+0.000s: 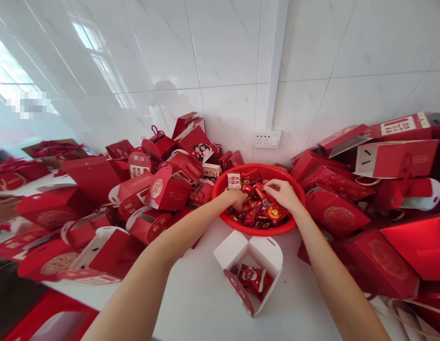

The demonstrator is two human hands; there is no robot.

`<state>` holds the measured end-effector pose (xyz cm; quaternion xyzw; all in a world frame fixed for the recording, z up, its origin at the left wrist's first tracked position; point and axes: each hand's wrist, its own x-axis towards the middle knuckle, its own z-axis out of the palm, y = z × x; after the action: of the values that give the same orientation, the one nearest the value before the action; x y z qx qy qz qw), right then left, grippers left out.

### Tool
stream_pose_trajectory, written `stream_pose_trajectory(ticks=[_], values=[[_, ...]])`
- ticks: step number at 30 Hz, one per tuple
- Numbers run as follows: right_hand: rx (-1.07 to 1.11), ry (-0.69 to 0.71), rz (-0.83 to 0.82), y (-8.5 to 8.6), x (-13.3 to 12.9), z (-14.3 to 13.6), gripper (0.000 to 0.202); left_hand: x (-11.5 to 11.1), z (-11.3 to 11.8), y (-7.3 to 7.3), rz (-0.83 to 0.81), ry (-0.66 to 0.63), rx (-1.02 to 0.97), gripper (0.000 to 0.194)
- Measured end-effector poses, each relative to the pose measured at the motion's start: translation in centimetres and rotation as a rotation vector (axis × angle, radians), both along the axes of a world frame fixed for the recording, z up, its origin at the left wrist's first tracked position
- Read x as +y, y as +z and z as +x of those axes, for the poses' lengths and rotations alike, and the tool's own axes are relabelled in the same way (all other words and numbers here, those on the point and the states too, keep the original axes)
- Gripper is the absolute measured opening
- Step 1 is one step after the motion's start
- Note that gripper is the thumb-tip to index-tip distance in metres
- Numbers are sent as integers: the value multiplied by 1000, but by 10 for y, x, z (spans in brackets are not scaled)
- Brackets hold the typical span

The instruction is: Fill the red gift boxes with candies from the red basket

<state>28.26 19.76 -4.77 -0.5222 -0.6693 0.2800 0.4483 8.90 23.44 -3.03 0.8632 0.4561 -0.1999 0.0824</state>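
A round red basket point(264, 231) full of wrapped candies point(255, 213) stands against the wall. My left hand point(237, 198) reaches into its left side with fingers bent down among the candies; a small white packet with red print point(234, 181) shows just above it, and what the fingertips hold is hidden. My right hand point(279, 192) is over the basket's right side, thumb and fingers close together at the candies. In front of the basket an open box point(275, 265), white inside, holds red packets point(252, 279).
Red gift boxes point(170, 189) are heaped on the left and more boxes point(341, 213) on the right of the white table point(195, 293). A socket point(267, 139) is on the tiled wall. Another person's hand point(4, 210) shows at the far left, above a red stool point(59, 317).
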Motion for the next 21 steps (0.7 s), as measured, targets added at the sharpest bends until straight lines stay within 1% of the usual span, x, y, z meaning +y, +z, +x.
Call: stream_pose_trajectory(ticks=[2, 6, 8, 11, 13, 15, 18, 19, 21], values=[[65, 13, 0, -4, 1, 3, 12, 2, 1, -4, -9, -3, -28, 32], [175, 28, 0, -6, 1, 7, 21, 2, 1, -10, -50, -20, -144, 19], [218, 31, -4, -6, 0, 8, 24, 3, -1, -8, -83, -34, -245, 16], [269, 32, -17, -5, -3, 9, 29, 6, -10, 1, -81, -22, -457, 8], [294, 33, -26, -6, -5, 9, 31, 10, -17, 7, -37, 5, -611, 15], [309, 37, -34, -6, -6, 9, 32, 13, -24, 10, -55, 57, -839, 24], [311, 53, -54, -6, -6, 7, 31, 15, -26, 10, -238, 137, -1215, 36], [307, 61, -65, -6, -7, 7, 31, 14, -25, 9, -301, 154, -1297, 41], [293, 86, -89, -4, -8, 5, 29, 12, -21, 8, -376, 162, -1374, 49]])
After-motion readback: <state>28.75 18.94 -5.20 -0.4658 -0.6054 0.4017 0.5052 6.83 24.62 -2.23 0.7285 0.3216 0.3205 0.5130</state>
